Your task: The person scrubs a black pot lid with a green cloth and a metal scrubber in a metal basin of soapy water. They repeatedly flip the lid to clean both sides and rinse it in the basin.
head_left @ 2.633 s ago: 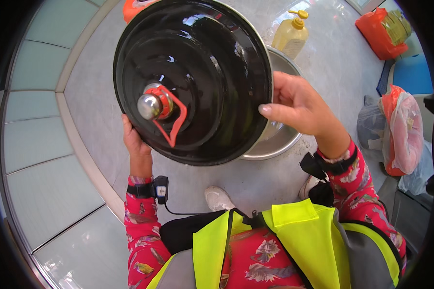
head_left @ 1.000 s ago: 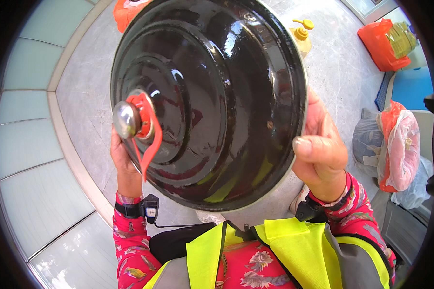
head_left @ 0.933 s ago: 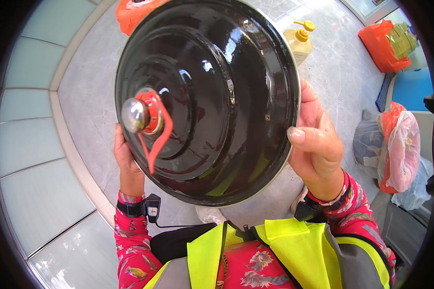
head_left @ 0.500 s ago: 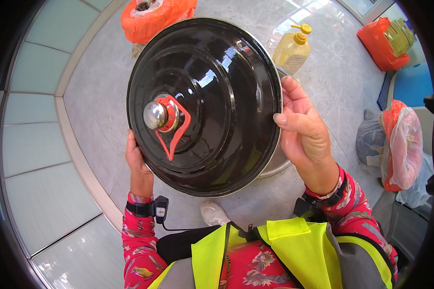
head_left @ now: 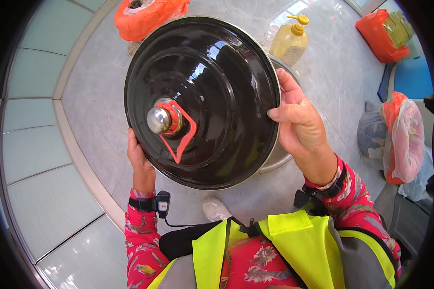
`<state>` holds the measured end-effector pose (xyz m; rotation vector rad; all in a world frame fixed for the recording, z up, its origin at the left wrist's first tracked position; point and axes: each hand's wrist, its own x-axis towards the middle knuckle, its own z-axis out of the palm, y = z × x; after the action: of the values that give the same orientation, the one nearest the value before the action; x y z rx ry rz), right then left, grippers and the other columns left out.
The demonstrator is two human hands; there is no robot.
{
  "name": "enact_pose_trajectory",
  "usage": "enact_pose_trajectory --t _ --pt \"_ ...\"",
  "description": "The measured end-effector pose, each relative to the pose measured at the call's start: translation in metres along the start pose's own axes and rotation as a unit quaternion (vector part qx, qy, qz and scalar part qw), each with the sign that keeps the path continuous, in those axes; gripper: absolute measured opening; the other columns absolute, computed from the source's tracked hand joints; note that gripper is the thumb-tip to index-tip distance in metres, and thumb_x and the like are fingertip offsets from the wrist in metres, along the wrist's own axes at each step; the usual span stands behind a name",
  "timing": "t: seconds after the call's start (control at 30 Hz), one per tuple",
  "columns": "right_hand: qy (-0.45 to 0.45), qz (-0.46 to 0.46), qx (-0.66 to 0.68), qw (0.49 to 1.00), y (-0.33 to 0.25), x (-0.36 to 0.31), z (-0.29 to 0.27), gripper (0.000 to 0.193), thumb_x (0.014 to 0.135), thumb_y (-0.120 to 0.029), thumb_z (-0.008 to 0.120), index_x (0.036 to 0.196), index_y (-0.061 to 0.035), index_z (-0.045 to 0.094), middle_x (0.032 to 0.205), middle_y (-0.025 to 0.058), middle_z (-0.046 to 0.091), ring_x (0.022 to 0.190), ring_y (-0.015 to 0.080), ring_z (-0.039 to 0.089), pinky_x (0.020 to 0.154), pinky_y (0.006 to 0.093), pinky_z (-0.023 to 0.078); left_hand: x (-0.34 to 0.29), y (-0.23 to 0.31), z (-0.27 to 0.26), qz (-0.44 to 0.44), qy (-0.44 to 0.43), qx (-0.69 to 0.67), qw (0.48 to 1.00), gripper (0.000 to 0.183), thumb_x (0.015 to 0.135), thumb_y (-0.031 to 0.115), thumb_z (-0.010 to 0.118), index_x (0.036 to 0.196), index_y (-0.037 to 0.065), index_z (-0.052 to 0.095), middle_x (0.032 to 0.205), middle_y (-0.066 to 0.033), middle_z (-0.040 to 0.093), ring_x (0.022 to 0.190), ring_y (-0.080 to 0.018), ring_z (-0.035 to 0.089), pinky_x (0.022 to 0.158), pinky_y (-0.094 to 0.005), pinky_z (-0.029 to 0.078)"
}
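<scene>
A large, shiny black pot lid is held up in front of me, tilted, with a silver knob and a red ring-shaped piece on its top. My right hand grips the right rim, thumb on the upper face. At the lower left edge, my left hand supports the lid; most of its fingers are hidden behind it. Below the lid, a round silver metal basin shows only partly. Close to the basin's far side stands a yellow pump bottle.
An orange plastic bag sits on the grey floor at the far left. On the right are another orange bag, a blue container and several filled plastic bags. Pale tiles run along the left.
The lid has turned slightly and its lower edge has risen a little in the picture. More of the basin shows on the right. Both hands keep hold of the lid.
</scene>
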<state>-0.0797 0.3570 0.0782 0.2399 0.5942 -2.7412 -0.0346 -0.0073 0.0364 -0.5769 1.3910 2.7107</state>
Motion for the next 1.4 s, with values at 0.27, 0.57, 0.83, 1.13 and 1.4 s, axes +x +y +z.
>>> enact_pose_trajectory --t 0.27,0.57,0.83,1.13,1.4 --pt "0.025 0.06 -0.22 0.973 0.016 0.007 -0.024 0.04 0.076 0.006 0.063 0.115 0.0025 0.053 0.107 0.0087 0.061 0.097 0.0173 0.057 0.09 0.0325 0.045 0.006 0.006 -0.024 -0.033 0.003 0.037 0.999 0.04 0.098 0.031 0.039 0.125 0.003 0.05 0.123 -0.0095 0.054 0.112 -0.0206 0.052 0.099 -0.0353 0.041" --pt "0.034 0.113 -0.216 0.969 0.012 0.007 -0.046 0.036 0.074 0.013 0.061 0.108 0.0 0.06 0.099 0.0077 0.065 0.092 0.018 0.06 0.086 0.0325 0.046 0.006 0.001 -0.009 0.006 0.112 0.071 0.991 0.046 0.098 0.032 0.041 0.126 -0.003 0.046 0.126 -0.0102 0.051 0.109 -0.0199 0.053 0.097 -0.0325 0.042" --pt "0.016 0.131 -0.365 0.922 0.009 0.008 -0.048 0.04 0.072 0.007 0.061 0.111 -0.0021 0.056 0.092 0.0052 0.064 0.081 0.0143 0.06 0.068 0.0278 0.048 0.006 0.004 -0.017 0.0 0.099 0.107 0.989 0.05 0.097 0.034 0.04 0.128 -0.005 0.044 0.127 -0.0126 0.05 0.114 -0.0224 0.051 0.1 -0.035 0.04" --pt "-0.037 0.16 -0.254 0.953 0.017 0.016 -0.056 0.037 0.077 0.002 0.06 0.113 -0.0032 0.055 0.101 0.0063 0.064 0.087 0.0147 0.063 0.075 0.0295 0.053 0.007 -0.004 -0.022 0.031 0.12 0.109 0.986 0.038 0.097 0.027 0.044 0.117 -0.004 0.053 0.117 -0.0121 0.058 0.101 -0.0201 0.058 0.091 -0.0326 0.046" --pt "-0.033 0.172 -0.25 0.952 0.011 0.017 -0.06 0.034 0.077 0.004 0.059 0.11 -0.0028 0.056 0.096 0.0058 0.066 0.081 0.0141 0.064 0.07 0.0282 0.053 0.0 -0.004 0.002 0.021 0.15 0.112 0.982 0.039 0.097 0.028 0.043 0.116 -0.005 0.053 0.113 -0.013 0.06 0.097 -0.0209 0.06 0.086 -0.0334 0.049"
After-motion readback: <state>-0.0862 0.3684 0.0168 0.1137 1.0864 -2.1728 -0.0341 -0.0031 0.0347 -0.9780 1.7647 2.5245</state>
